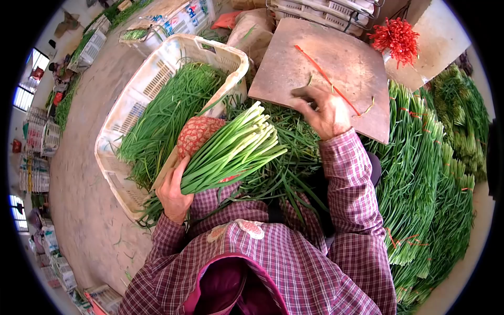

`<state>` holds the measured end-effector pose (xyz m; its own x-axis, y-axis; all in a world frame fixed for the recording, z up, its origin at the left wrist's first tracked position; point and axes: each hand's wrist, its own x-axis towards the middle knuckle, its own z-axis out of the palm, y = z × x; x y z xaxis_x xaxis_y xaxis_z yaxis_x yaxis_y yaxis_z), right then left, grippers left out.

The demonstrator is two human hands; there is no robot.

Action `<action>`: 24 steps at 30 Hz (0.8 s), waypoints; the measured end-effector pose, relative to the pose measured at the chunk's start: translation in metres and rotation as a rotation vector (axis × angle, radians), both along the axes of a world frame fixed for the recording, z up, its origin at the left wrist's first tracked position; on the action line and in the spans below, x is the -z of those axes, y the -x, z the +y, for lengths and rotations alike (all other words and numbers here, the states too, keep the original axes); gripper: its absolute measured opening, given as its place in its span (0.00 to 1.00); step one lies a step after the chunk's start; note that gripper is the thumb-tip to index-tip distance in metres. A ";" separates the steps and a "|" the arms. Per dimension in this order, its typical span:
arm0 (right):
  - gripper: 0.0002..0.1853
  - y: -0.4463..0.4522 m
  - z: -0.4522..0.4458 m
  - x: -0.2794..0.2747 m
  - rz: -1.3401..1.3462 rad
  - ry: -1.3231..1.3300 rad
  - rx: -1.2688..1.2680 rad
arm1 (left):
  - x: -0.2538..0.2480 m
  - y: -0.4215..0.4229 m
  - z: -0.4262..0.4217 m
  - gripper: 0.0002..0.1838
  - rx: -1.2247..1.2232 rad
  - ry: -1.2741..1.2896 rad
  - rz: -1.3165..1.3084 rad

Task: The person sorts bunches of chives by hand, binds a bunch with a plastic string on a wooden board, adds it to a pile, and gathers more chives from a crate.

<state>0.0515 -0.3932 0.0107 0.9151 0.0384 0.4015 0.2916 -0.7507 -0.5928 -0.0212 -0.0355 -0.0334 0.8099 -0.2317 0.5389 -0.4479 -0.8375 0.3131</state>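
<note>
My left hand [174, 195] is closed around a bunch of garlic chives [231, 152], its pale cut ends pointing up and right over my lap. My right hand [328, 113] hovers over the near part of a brown board [278, 68], thumb and forefinger apart, with nothing visible between them. Beside that hand a thin red tie strip [316, 65] lies slantwise across the board. A patterned red cloth [197, 134] shows just behind the bunch. Loose green leaves [294, 147] cover my lap below the board.
A white plastic crate [118, 126] with loose chives [168, 105] stands at my left. Tied chive bundles [409, 173] are piled along my right. A cluster of red ties [395, 42] sits beyond the board's far right corner. Stacked crates [325, 16] stand behind the board.
</note>
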 end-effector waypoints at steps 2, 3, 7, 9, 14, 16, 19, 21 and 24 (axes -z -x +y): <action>0.15 -0.002 0.019 -0.010 0.047 -0.158 -0.226 | -0.002 0.000 0.000 0.29 0.000 -0.019 -0.005; 0.16 -0.003 0.025 -0.012 0.128 -0.209 -0.297 | -0.003 0.000 0.000 0.29 0.003 -0.035 -0.012; 0.18 -0.017 0.034 -0.005 0.337 -0.234 -0.258 | -0.003 0.001 0.000 0.29 0.008 -0.047 -0.015; 0.18 -0.012 0.032 -0.007 0.347 -0.218 -0.242 | -0.004 0.000 0.000 0.29 0.013 -0.055 -0.017; 0.18 -0.007 0.030 0.000 0.290 -0.308 -0.234 | -0.001 0.000 0.002 0.29 0.003 -0.072 -0.019; 0.17 -0.005 0.031 -0.005 0.315 -0.315 -0.236 | -0.002 0.001 0.002 0.29 -0.002 -0.077 -0.010; 0.18 0.000 0.037 -0.016 0.298 -0.256 -0.172 | -0.002 0.000 0.002 0.28 -0.007 -0.088 -0.009; 0.14 -0.002 0.038 -0.012 0.257 -0.262 -0.159 | 0.000 0.000 0.004 0.28 0.013 -0.105 -0.028; 0.07 -0.008 0.035 -0.005 0.056 -0.080 -0.397 | 0.002 0.000 0.005 0.27 0.014 -0.130 -0.021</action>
<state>0.0596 -0.3585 0.0153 0.8558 0.3636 0.3679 0.5153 -0.5369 -0.6680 -0.0213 -0.0302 -0.0353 0.7951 -0.3120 0.5200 -0.4650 -0.8642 0.1924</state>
